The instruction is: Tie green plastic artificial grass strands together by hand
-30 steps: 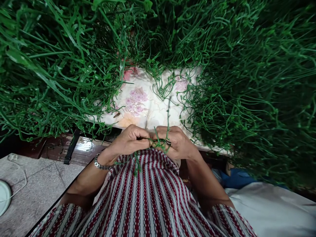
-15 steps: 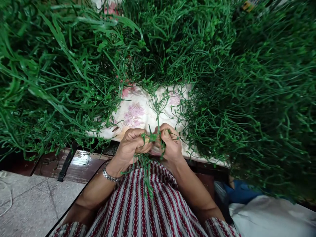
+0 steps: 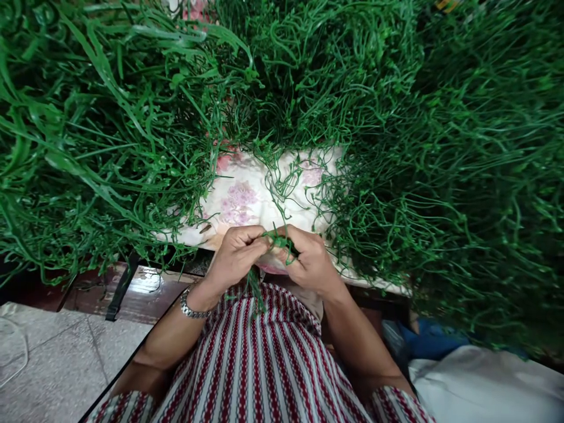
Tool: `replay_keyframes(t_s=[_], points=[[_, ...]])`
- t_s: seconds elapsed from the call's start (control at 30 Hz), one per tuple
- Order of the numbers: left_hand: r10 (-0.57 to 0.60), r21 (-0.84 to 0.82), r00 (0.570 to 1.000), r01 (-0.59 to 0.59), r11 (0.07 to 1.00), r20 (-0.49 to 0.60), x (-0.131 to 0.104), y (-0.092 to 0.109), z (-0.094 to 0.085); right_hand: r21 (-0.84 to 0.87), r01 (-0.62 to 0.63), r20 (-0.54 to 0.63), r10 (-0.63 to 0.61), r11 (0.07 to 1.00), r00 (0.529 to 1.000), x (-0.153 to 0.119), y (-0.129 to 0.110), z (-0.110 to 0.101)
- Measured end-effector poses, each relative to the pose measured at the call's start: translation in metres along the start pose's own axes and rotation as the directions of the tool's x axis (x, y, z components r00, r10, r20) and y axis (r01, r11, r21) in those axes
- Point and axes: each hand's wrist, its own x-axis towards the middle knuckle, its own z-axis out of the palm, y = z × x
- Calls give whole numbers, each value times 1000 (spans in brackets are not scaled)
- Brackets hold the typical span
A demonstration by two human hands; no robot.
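Note:
Close together at the near edge of the pale flowered cloth [image 3: 240, 202], both hands pinch thin green stems [image 3: 278, 239]. My left hand [image 3: 238, 255], with a metal watch on its wrist, grips them from the left, and a bunch of green strands hangs below its fingers. Curled round the same stems from the right is my right hand [image 3: 311, 258]. A thin curly sprig [image 3: 279, 185] runs from the fingers up over the cloth. The fingertips partly hide where the stems are held.
Large heaps of green stems lie on the left [image 3: 101, 141], at the back [image 3: 317, 64] and on the right [image 3: 462, 176]. A dark strap [image 3: 120, 294] crosses a brown surface at the lower left. White fabric [image 3: 480, 388] lies at the lower right.
My right hand has turned inward, its fingers now nearer my left hand's fingertips. The strands hanging under my left hand have swung in and show less. The sprig on the cloth leans more left.

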Motion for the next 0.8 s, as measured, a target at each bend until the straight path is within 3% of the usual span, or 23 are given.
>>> replay_keyframes(t_s=[0.13, 0.4, 0.47, 0.53, 0.63, 0.8], points=[[39, -65, 992, -47, 997, -117, -2, -10, 4, -123, 54, -93, -66, 991, 993, -2, -2, 8], [99, -97, 955, -131, 987, -278, -8, -7, 21, 9, 133, -395, -119, 991, 911, 0, -10, 25], [83, -92, 963, -110, 990, -256, -10, -2, 21, 8, 169, -406, -151, 986, 901, 1, -6, 22], [35, -81, 985, -50, 995, -169, -12, 4, 18, -24, 222, -308, -219, 975, 926, 0, -2, 13], [-66, -81, 998, 66, 995, 1, -11, 11, 7, -150, 301, -52, -311, 942, 949, -1, -1, -9], [-215, -114, 947, 247, 962, 238, -8, 8, -4, -413, 378, 176, -335, 828, 926, -1, -10, -33]])
